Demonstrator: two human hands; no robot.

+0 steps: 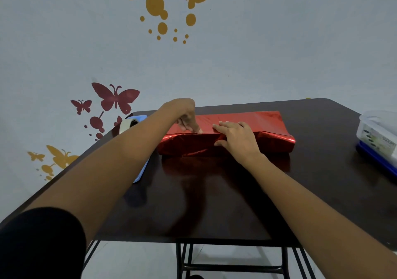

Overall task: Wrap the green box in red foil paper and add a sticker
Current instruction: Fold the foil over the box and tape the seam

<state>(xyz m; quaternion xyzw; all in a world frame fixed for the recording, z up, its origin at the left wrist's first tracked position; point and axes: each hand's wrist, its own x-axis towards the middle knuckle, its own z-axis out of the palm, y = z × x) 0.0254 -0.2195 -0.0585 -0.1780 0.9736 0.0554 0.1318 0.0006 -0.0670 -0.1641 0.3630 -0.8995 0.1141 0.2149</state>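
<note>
Both hands work at the middle of the desk (214, 203): the right hand (236, 138) lies flat, fingers straight, pressing the red foil paper (268, 121) onto the hidden green box, while the left hand (187, 117) pinches the foil's seam. The foil is probably thin, slick and easily creased, so the box's firm edges seem best to hold. Farther right, the label on a plastic container (376, 132) is too blurred to read.

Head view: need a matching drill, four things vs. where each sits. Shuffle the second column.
Things:
1. tape roll
2. plastic container
3. red foil paper
4. right hand

Places:
A. right edge of the table
B. lying flat on the foil
C. far left corner of the table
D. middle of the table

Pairs: 1-C, 2-A, 3-D, 4-B
</note>
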